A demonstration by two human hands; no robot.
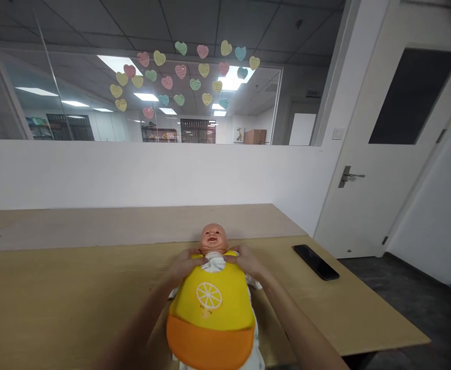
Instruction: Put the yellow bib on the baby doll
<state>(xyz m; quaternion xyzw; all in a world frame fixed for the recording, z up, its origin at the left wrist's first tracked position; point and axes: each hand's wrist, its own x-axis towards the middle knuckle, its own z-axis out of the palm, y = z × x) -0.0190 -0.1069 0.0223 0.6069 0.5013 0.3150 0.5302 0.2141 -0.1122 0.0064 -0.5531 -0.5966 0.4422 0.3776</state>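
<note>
Forearms [298,322] sit closest to my camera, left hand [183,264] and right hand [247,261] each gripping a top end of the yellow bib [228,311] by the doll [213,238]'s neck; I've got it face-up on the table [74,298], phone [316,262] right of it.

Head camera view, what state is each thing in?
Baby doll: lying face up on table
Yellow bib: spread over doll's front, fastening hidden
Left hand: holding bib's neckline
Right hand: holding bib's neckline
Smartphone: flat, screen dark
Door: appears shut
Ceiling lights: lit

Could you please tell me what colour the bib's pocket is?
The pocket is orange, as the head view shows.
</note>
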